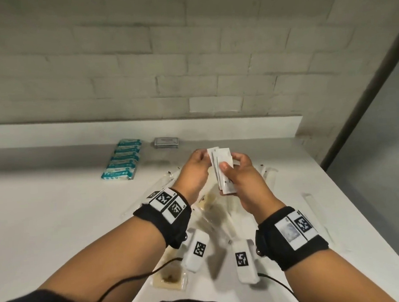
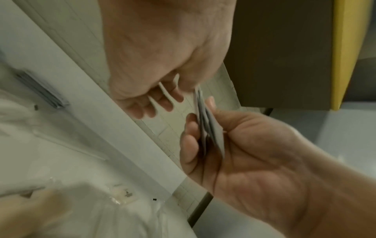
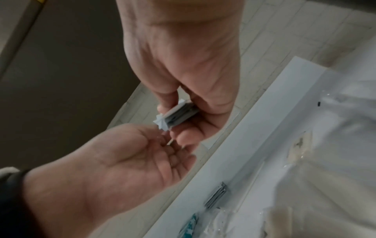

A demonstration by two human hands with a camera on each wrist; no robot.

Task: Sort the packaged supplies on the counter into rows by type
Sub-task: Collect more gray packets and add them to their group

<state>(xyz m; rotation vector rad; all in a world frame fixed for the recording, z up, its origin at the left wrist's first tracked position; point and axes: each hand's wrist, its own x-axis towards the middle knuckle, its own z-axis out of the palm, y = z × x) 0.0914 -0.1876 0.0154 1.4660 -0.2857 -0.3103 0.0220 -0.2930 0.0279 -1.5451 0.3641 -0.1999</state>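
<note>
Both hands are raised above the white counter [image 1: 58, 204]. My right hand [image 1: 228, 170] grips a fanned stack of white sachets [image 1: 222, 159], thumb in front and fingers behind; the right wrist view shows the stack [image 3: 179, 115] edge-on in that hand [image 3: 173, 112]. My left hand [image 1: 204, 154] pinches the top edge of the sachets, and in the left wrist view its thumb and forefinger [image 2: 191, 83] meet the sachets [image 2: 211, 128]. A row of teal-and-white packs [image 1: 122, 160] and a small pile of silver-grey sachets [image 1: 165, 142] lie at the back of the counter.
Several clear-wrapped long items [image 1: 210, 205] lie scattered on the counter under my hands. A clear packet with brown contents [image 1: 169, 278] sits near the front edge and another clear strip [image 1: 312, 202] at the right. The brick wall [image 1: 189, 59] stands behind; the counter's edge runs diagonally at the right.
</note>
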